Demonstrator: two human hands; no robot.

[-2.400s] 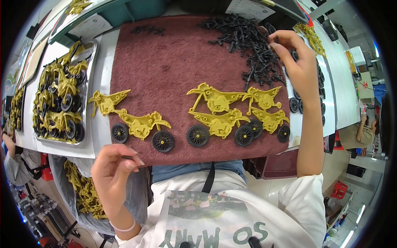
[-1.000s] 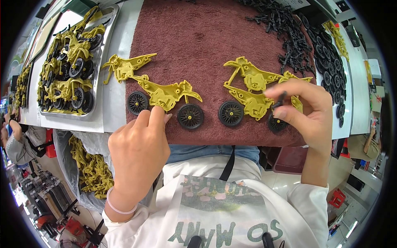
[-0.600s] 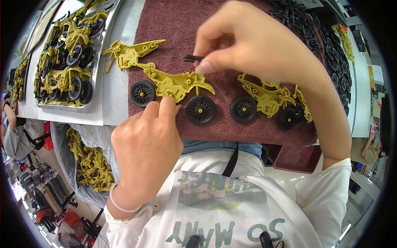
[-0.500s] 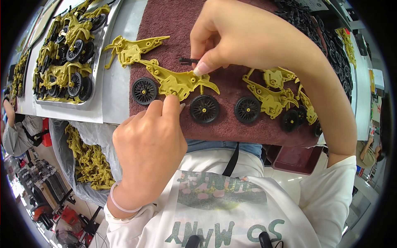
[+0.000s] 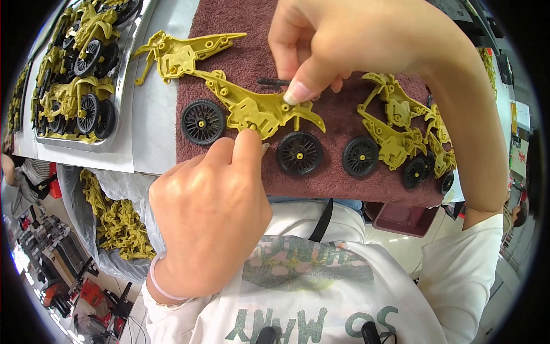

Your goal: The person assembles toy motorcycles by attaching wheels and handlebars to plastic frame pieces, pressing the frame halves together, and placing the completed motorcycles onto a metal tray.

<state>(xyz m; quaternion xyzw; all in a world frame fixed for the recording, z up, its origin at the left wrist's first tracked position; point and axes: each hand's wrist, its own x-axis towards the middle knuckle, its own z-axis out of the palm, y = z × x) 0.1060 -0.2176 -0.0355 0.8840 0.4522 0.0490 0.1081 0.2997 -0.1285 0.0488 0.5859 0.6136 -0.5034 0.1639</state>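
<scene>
Beyond our left hand, far to its left, a metal tray point(image 5: 127, 74) bears yellow-and-black toy motorbikes point(image 5: 69, 97). Closer to the left wrist, on its left, a plastic-lined bin point(image 5: 74, 212) contains a heap of yellow parts point(image 5: 123, 226). Ahead of the left hand and a little to its left, we have a loose yellow half point(image 5: 177, 60), partly on the maroon towel point(image 5: 229, 17). The rear wheel point(image 5: 197, 123) lies flat just ahead of the left knuckles.

Our left hand point(image 5: 215, 200) is palm down, fingers partly curled, its index fingertip against the lower edge of the yellow body half point(image 5: 252, 112); we cannot tell whether anything is held beneath. That body half lies between our two hands, with the front wheel point(image 5: 298, 153) to the right of the left index finger. Above its front end, our right hand point(image 5: 338, 49) pinches a small black part point(image 5: 272, 83) between thumb and fingers, one end sticking out leftward. Whether the part touches the body half, we cannot tell.

Right of the right fingertips, under our forearm, lie more yellow halves point(image 5: 398, 106) and black wheels point(image 5: 361, 156).
</scene>
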